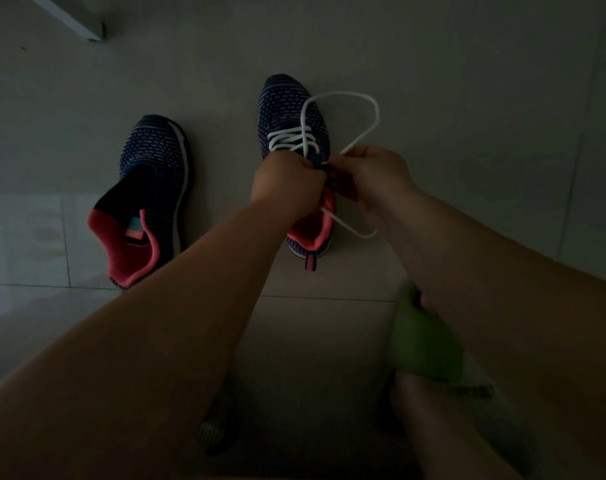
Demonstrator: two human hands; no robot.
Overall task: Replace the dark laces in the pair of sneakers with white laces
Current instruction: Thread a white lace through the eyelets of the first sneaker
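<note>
Two dark blue knit sneakers with coral linings stand on the tiled floor. The left sneaker has no lace in it. The right sneaker carries a white lace crossed through its lower eyelets, with a long loop lying beyond the toe side and a loose end by the heel. My left hand grips the sneaker's upper eyelet area. My right hand pinches the white lace just beside it. The tongue and upper eyelets are hidden under both hands.
A green object lies on the floor under my right forearm, beside a bare leg. A dark striped item lies near the bottom. A white furniture corner shows at the top left. The scene is dim.
</note>
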